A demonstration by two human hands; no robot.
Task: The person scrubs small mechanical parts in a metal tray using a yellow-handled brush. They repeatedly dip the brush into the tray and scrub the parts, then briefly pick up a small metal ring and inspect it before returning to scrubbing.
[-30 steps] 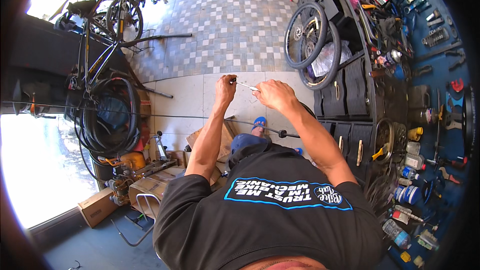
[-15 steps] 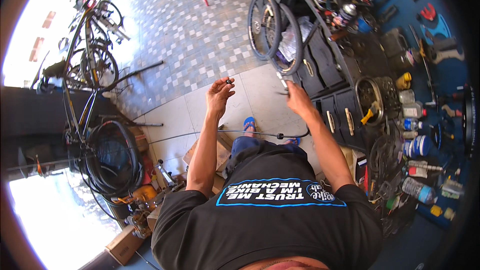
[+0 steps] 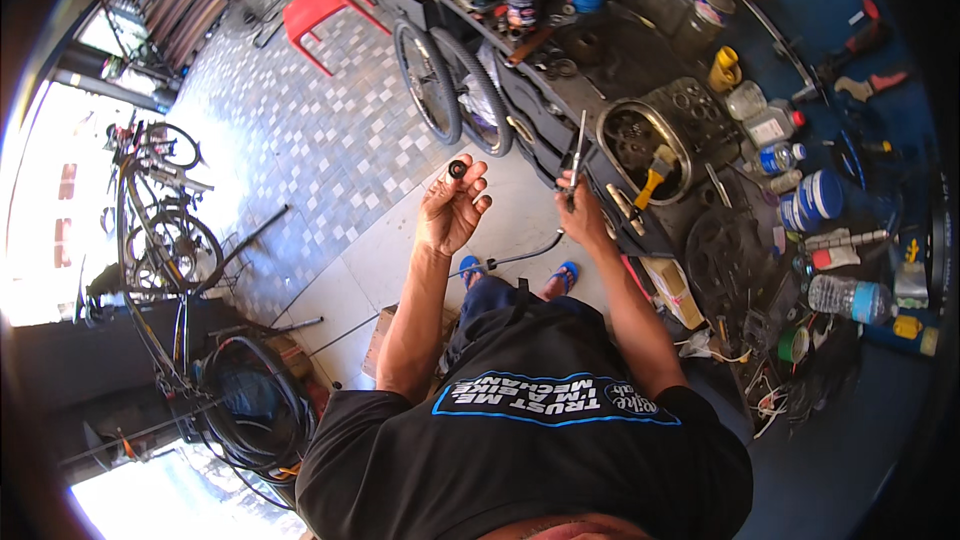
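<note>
Black, a small round part [image 3: 457,169] is being pinched by the left hand [image 3: 450,214], seemingly leaving its face uncovered, while a slim tool [image 3: 577,155] is being gripped in the right hand [image 3: 586,214], shaft pointing forward, likely to clear the knuckles.

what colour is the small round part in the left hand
Mostly black; the small round part shows best in the head view.
</note>
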